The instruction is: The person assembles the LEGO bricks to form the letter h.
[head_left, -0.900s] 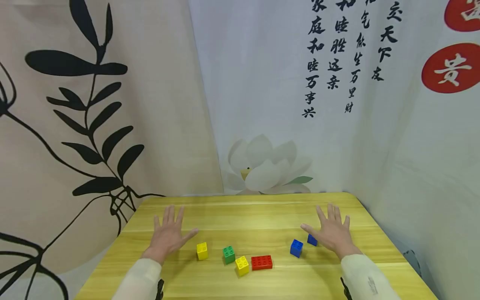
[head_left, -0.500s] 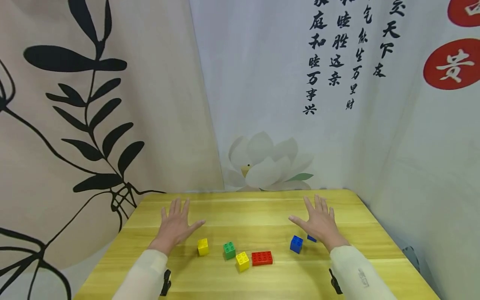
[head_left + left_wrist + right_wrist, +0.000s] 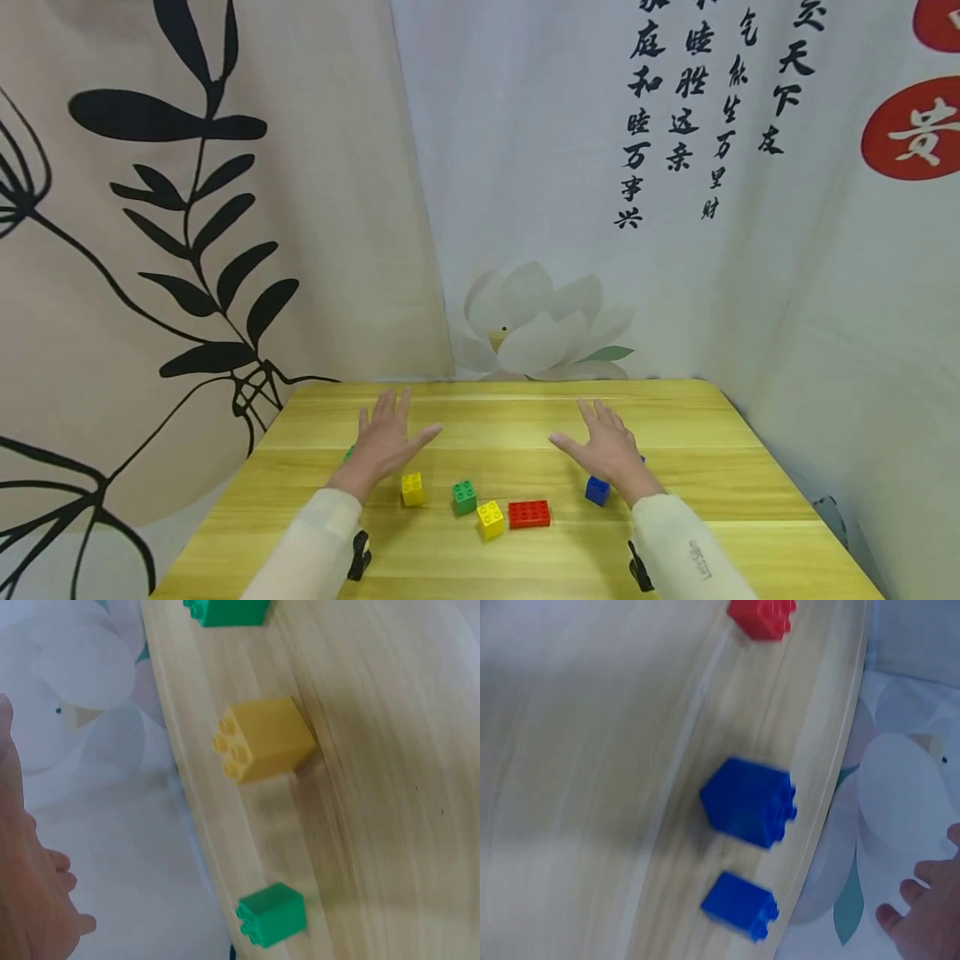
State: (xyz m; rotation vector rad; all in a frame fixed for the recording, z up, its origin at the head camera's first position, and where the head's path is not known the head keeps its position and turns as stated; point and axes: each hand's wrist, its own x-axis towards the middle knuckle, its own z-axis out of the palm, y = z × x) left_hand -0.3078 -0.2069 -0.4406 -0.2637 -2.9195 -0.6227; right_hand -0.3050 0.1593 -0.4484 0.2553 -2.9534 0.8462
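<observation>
My left hand (image 3: 386,446) hovers above the table with fingers spread, holding nothing. Below it and to its right stands a yellow brick (image 3: 412,489); a green brick (image 3: 272,914) shows partly behind the hand in the head view. My right hand (image 3: 606,450) is likewise spread and bare, over a blue brick (image 3: 597,491). A second blue brick (image 3: 739,904) is mostly hidden behind that hand in the head view. Between the hands sit another green brick (image 3: 464,497), another yellow brick (image 3: 491,520) and a longer red brick (image 3: 529,514).
The wooden table (image 3: 480,567) has its far edge against a hanging cloth (image 3: 525,208) printed with plants, a lotus and writing. Black straps (image 3: 360,556) circle both wrists over pale sleeves.
Both hands have moved inward, closer to each other, fingers still spread. A green brick has come into sight beside the left hand. The bricks stay where they stand; the view shifts slightly.
</observation>
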